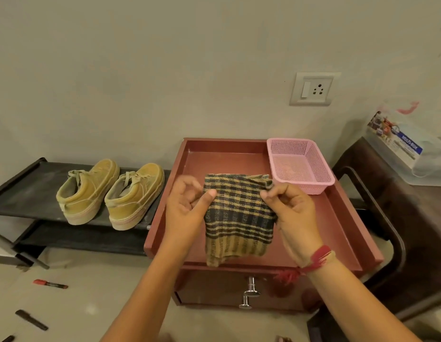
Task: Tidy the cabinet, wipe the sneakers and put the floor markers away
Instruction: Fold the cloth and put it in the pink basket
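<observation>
Left hand (187,206) and right hand (292,208) pinch a black-and-tan checked cloth (239,218) in curled fingers over the maroon wooden cabinet (214,159); tan suede sneakers (111,193) stand at nine o'clock on a black shelf (29,191).

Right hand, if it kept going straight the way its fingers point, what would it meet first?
The right hand points left across the checked cloth it pinches, so the cloth comes first; past that, probably the left hand, though depth is unclear.
</observation>
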### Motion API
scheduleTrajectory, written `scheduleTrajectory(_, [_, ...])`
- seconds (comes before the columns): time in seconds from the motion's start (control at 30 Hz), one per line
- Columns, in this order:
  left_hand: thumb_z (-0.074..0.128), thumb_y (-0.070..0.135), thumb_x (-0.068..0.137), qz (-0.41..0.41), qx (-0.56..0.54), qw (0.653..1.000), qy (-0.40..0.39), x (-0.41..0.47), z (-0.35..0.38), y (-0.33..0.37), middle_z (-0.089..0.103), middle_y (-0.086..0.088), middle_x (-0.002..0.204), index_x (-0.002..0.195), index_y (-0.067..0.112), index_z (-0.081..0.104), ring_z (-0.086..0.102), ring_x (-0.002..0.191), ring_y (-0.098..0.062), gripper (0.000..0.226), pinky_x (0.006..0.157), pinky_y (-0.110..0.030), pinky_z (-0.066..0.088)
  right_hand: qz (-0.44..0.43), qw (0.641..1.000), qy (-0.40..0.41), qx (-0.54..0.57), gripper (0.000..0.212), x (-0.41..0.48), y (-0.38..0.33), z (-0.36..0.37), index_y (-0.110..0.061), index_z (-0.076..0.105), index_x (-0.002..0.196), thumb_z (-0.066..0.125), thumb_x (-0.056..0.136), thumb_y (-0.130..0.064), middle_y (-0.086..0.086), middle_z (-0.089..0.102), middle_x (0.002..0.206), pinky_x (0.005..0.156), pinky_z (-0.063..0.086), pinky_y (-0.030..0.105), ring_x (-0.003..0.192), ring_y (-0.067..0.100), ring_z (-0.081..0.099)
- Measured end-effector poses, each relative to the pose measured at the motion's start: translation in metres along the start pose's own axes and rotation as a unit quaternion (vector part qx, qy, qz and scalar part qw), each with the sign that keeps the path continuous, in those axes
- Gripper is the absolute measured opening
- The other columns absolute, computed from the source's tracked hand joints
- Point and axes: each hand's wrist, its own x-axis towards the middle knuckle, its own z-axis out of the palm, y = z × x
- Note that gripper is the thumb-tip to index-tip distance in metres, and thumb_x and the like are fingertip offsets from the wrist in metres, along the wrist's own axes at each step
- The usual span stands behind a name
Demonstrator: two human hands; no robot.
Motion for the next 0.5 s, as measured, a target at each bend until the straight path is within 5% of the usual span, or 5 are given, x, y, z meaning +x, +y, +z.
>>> scheduleTrajectory(0.07, [0.060, 0.002, 0.088, 0.041, 0.050, 0.998, 0.005, 0.000, 0.001, -0.009, 0.068, 0.003, 0.080, 0.074, 0.018, 0.062, 0.064, 0.078, -0.009, 0.021, 0.069, -0.022, 0.053, -0.056, 0.994, -0.007, -0.097, 0.029, 0.000, 0.001, -0.002, -0.029, 0.074, 0.080, 0.064, 0.083, -0.002, 0.003, 0.069, 0.095, 0.087, 0.051, 0.034, 0.094, 0.021, 0.063])
scheduleTrajectory(0.13, [0.056, 0.005, 0.092, 0.057, 0.110, 0.992, -0.037, 0.001, 0.000, -0.012, 0.069, 0.004, 0.104, 0.099, 0.019, 0.070, 0.064, 0.097, -0.009, 0.021, 0.080, -0.023, 0.054, -0.107, 0.980, -0.047, -0.159, 0.033, 0.000, -0.002, -0.006, -0.028, 0.070, 0.103, 0.061, 0.084, -0.002, 0.005, 0.059, 0.115, 0.092, 0.046, 0.024, 0.110, 0.013, 0.056])
scheduleTrajectory(0.23, [0.062, 0.004, 0.088, -0.035, 0.168, 0.968, -0.183, 0.004, -0.005, -0.019, 0.035, 0.015, 0.138, 0.144, 0.033, 0.036, 0.049, 0.120, -0.001, 0.069, 0.088, -0.020, 0.051, -0.105, 0.938, -0.160, -0.290, 0.061, -0.002, 0.008, -0.019, -0.027, 0.043, 0.133, 0.061, 0.077, -0.012, -0.005, 0.028, 0.138, 0.101, 0.033, 0.009, 0.130, -0.004, 0.028])
scheduleTrajectory(0.33, [0.068, -0.002, 0.082, -0.112, 0.251, 0.926, -0.259, 0.000, -0.008, -0.035, 0.021, 0.021, 0.140, 0.147, 0.048, 0.013, 0.042, 0.125, 0.000, 0.099, 0.096, -0.023, 0.049, -0.058, 0.922, -0.203, -0.326, 0.076, -0.007, 0.029, -0.030, -0.029, 0.027, 0.139, 0.058, 0.075, -0.001, -0.008, 0.015, 0.141, 0.101, 0.019, -0.001, 0.135, -0.001, 0.018])
scheduleTrajectory(0.5, [0.063, -0.013, 0.081, -0.204, 0.112, 0.950, -0.210, 0.008, -0.006, -0.047, 0.047, 0.008, 0.139, 0.144, 0.027, 0.036, 0.057, 0.118, -0.010, 0.079, 0.087, -0.024, 0.052, 0.034, 0.949, -0.134, -0.282, 0.069, 0.012, 0.038, -0.043, -0.038, 0.039, 0.128, 0.059, 0.080, 0.007, -0.001, 0.025, 0.141, 0.109, 0.033, 0.022, 0.134, 0.014, 0.029])
